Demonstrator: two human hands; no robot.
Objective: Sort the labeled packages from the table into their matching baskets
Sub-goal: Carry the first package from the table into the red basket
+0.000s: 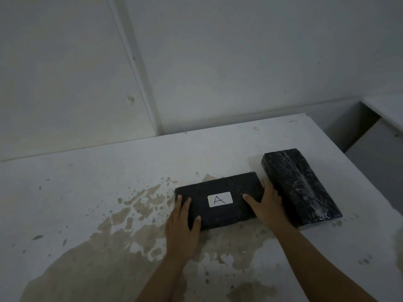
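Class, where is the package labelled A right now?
In the head view, the package labelled A lies on the table, held between the left hand and right hand, just left of the unlabelled package.

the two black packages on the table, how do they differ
The package under the hands shows a white label marked A; the right package shows no label. The first lies crosswise with the left hand and right hand at its ends; the second runs away from the camera, untouched. Both are dark, wrapped and flat.
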